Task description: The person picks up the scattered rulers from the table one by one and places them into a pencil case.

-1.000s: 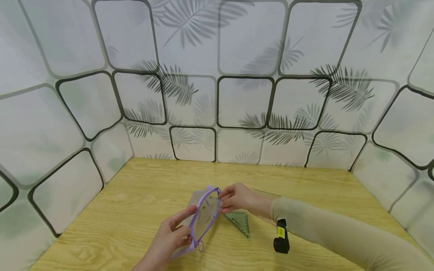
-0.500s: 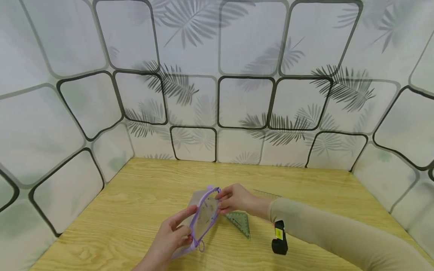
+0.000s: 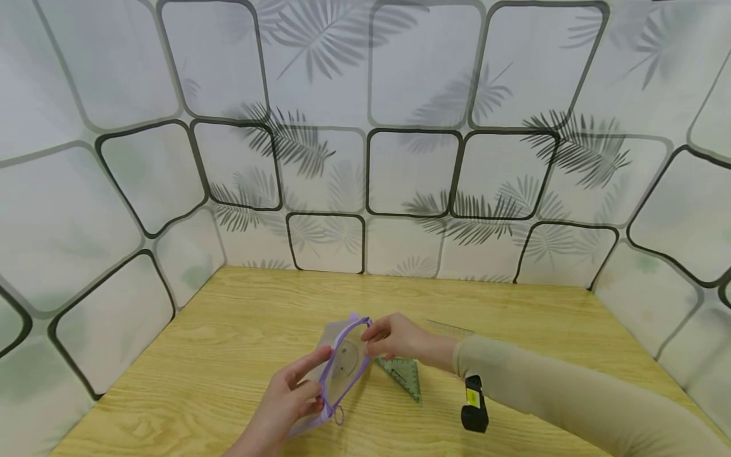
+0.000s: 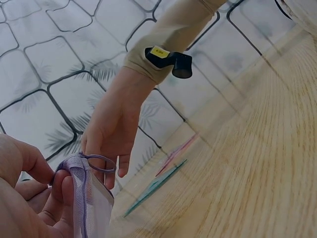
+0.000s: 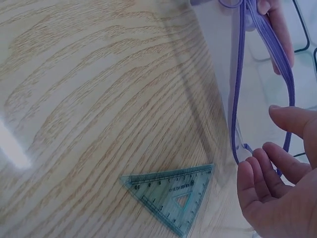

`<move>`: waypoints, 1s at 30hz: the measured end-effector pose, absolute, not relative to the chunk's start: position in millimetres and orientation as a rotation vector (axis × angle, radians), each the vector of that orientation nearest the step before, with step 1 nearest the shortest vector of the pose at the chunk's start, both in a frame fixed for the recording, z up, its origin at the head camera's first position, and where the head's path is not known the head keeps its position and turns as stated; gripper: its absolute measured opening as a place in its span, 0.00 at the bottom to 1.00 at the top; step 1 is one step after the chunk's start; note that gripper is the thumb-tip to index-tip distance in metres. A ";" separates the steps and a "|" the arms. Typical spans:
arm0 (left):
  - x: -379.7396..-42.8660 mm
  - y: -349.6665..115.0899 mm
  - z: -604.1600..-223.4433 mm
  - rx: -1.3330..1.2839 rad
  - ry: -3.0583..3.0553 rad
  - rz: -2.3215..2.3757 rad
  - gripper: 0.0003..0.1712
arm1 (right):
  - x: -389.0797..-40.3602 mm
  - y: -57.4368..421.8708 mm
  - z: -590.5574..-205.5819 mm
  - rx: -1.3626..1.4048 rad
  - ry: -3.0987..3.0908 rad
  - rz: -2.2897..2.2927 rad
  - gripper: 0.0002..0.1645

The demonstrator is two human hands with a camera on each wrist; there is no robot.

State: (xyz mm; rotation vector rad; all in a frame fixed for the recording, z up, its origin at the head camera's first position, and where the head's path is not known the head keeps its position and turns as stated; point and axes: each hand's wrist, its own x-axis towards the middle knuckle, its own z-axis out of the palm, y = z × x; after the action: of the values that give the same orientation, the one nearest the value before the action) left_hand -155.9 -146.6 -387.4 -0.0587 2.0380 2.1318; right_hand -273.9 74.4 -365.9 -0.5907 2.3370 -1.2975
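My left hand point(image 3: 291, 393) grips the near end of a translucent zip pouch point(image 3: 337, 333) with purple zip edging, its index finger along one edge of the gaping mouth. A pull ring point(image 3: 339, 416) hangs at that end. My right hand point(image 3: 394, 336) is at the pouch's far end, its fingertips overlapping the mouth. In the right wrist view its fingers point(image 5: 260, 173) are loosely bent, with the thumb apart from them. A faint rounded outline with dark dots point(image 3: 344, 362) shows inside the mouth. Just right of the pouch lies a green transparent set square point(image 5: 181, 191).
Behind the right wrist a clear gridded ruler point(image 3: 448, 327) lies on the wooden table point(image 3: 257, 336). The left wrist view also shows a pink flat piece point(image 4: 176, 153) beyond the set square. Patterned cloth walls point(image 3: 411, 171) stand at the back and both sides.
My right hand has shifted slightly left, further over the pouch mouth. The outline seen inside the mouth has changed from angular lines to a rounded shape. The left hand stays put.
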 end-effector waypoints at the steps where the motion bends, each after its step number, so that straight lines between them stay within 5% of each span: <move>1: -155.9 -146.6 -387.3 -0.062 2.040 2.131 0.40 | -273.8 74.9 -365.8 -0.589 2.350 -1.288 0.22; 30: -155.6 -145.3 -386.2 -0.093 2.041 2.136 0.40 | -272.2 90.0 -365.7 -0.786 2.465 -1.215 0.28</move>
State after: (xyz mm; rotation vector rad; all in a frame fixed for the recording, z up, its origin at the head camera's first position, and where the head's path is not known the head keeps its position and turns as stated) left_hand -155.6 -145.3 -386.2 -0.0926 2.0405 2.1359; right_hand -272.2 90.0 -365.7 -0.7858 2.4645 -1.2153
